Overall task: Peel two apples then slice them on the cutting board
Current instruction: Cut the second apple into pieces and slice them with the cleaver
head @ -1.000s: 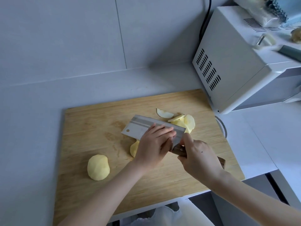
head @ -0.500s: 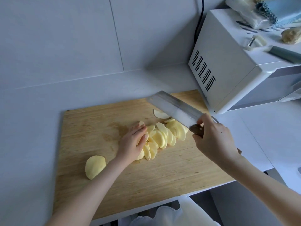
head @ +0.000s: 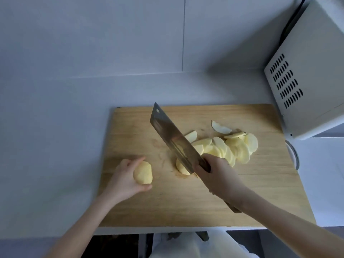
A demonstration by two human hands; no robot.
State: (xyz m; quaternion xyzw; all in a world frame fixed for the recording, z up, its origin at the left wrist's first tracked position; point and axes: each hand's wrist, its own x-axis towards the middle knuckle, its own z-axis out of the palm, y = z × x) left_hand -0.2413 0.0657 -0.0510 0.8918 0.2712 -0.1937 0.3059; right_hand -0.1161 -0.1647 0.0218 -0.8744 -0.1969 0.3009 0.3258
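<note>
The peeled apple piece [head: 143, 172], pale yellow, smooth and rounded like an egg, sits at the left part of the wooden cutting board [head: 204, 207], cupped in the left hand [head: 122, 181], whose fingers and thumb curl round it. To its right, across the middle of the board, thin apple slices [head: 230, 148] lie fanned in an overlapping heap, flat and oval with moist-looking cut faces; one curved sliver [head: 220, 127] lies apart just behind them. The right hand [head: 216, 176] is clenched round the dark wooden handle of a cleaver [head: 172, 136], its broad rectangular steel blade angled up and away over the board with a small hole near the far corner, hiding a few slices at its near edge. The board is light bamboo-coloured, with a visible grain and some darker damp marks. It rests on a plain matt grey counter [head: 55, 127] against a wall of large smooth tiles. A white boxy microwave [head: 314, 75] with rows of slanted vent slots stands just beside the board's far right corner.
</note>
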